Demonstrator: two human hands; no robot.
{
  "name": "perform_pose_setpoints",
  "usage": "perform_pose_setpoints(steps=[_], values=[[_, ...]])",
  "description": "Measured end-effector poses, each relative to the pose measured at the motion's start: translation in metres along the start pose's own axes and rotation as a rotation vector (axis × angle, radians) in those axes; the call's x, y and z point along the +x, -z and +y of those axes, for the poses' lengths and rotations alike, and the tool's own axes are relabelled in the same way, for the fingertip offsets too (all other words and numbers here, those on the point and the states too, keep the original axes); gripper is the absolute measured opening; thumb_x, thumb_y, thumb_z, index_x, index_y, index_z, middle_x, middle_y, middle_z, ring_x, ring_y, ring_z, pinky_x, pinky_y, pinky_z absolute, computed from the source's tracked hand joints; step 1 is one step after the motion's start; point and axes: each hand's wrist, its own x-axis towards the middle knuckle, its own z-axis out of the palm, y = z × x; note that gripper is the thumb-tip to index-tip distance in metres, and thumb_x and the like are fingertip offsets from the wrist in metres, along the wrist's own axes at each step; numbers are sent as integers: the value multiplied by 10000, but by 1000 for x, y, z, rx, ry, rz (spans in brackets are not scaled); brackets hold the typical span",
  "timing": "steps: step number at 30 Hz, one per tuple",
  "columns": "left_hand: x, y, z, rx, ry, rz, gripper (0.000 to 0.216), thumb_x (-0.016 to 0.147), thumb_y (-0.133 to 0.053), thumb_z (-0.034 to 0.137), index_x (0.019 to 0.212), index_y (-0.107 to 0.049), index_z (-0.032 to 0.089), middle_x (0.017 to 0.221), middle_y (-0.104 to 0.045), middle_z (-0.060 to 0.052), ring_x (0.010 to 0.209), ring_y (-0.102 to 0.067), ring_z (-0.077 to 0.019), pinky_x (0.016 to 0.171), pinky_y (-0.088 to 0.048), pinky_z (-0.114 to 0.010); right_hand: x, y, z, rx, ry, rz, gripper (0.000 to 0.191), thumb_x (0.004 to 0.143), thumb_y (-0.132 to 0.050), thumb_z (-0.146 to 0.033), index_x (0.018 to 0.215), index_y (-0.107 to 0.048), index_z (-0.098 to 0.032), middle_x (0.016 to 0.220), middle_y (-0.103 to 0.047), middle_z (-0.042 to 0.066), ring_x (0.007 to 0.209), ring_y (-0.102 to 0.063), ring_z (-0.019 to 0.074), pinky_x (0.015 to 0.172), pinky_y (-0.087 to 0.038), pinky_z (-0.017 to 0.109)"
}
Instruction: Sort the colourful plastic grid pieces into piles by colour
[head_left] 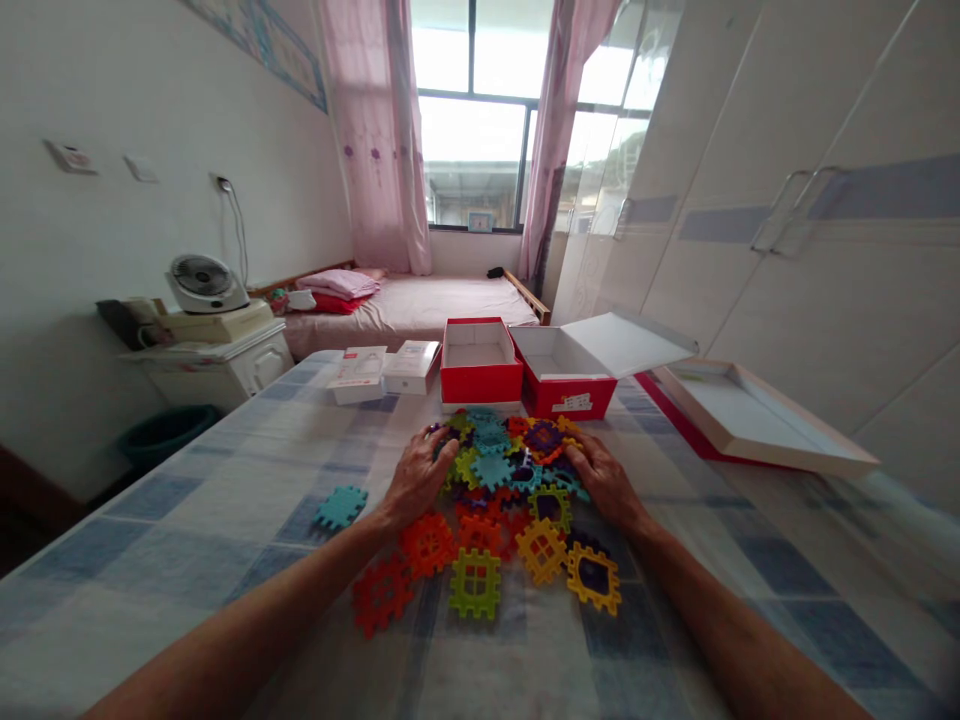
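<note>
A loose pile of colourful interlocking plastic tiles [491, 470] lies on the checked tablecloth. My left hand [420, 470] rests against the pile's left side, thumb apart from the fingers, whose tips are partly hidden among the pieces. Along the right side, my right hand [600, 475] touches the tiles with its fingers stretched forward. Both hands are open around the heap. Closer to me lie a green window tile [475, 584], a yellow tile [593, 577] and several red ones. A turquoise tile [340, 508] sits apart, left of my left hand.
Behind the pile stand an open red box [481, 382] and another red box [568, 398] with its lid raised. Two white boxes [360, 374] are at the back left. A shallow box lid [772, 430] lies at the right. A bed [442, 295] is beyond the table.
</note>
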Motion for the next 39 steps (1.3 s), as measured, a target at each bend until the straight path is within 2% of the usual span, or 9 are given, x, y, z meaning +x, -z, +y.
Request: perform_pose_setpoints(steps=[5,10,14,18,22,25,29,33,39], values=[[1,-14,39,28,-177,53,441,881,-437,426,1203,-589,167,1398,-449,-125,1295,-405,-256,1088,-303,-441,-1,2,-4,6,-5,-13,437,883,-391,-449,1216,-563,-224,1256,-556,53,1159,-519,192,1014,-373,340],[-4,-29,81,-20,-361,-170,415,894,-435,429,1189,-605,193,1317,-544,-105,1244,-476,-219,1053,-377,-386,-1,-2,-1,8,1,-17,435,880,-394,-455,1216,-555,-230,1251,-556,55,1175,-504,196,1034,-349,361],[-19,-18,93,16,-536,-267,475,878,-468,444,1297,-514,226,1435,-424,-102,1352,-336,-238,1091,-318,-434,2,1,-3,0,2,-10,457,887,-361,-457,1241,-533,-225,1251,-550,67,1177,-501,201,1031,-354,376],[-46,38,46,219,-611,-352,734,748,-626,519,1399,-365,304,1521,-269,-93,1392,-237,-285,1105,-235,-528,-7,38,-28,-139,119,2,526,861,-414,-496,1289,-489,-199,1283,-514,106,1198,-476,243,1010,-369,404],[-82,98,-31,506,-344,-363,1075,497,-798,511,1431,-292,343,1535,-212,-107,1368,-266,-360,1064,-295,-548,-45,85,-52,-357,116,-318,585,769,-580,-525,1301,-486,-301,1137,-604,83,817,-637,220,713,-499,350],[-107,116,-60,577,-202,-380,1141,436,-817,496,1436,-292,329,1523,-243,-108,1342,-321,-362,1050,-349,-494,-81,88,-55,-402,65,-502,649,702,-653,-529,1294,-498,-315,1090,-627,77,704,-645,199,646,-503,328],[-123,98,-42,514,-167,-362,940,555,-765,466,1400,-377,321,1495,-327,-88,1304,-397,-337,1031,-390,-470,-110,57,-53,-465,92,-408,736,636,-714,-434,1316,-466,-303,1220,-567,90,815,-667,259,649,-507,349],[-117,64,-8,371,-259,-286,736,659,-697,292,1351,-450,261,1424,-439,-101,1268,-449,-292,1040,-396,-431,-112,29,-57,-486,101,-294,760,660,-683,-360,1360,-397,-286,1215,-556,88,826,-663,257,609,-493,329],[-99,39,16,214,-348,-186,659,660,-623,171,1302,-488,227,1345,-488,-106,1202,-492,-261,1014,-426,-412,-103,15,-71,-215,50,-246,567,737,-623,-361,1275,-478,-257,1138,-565,70,907,-619,206,780,-497,335]])
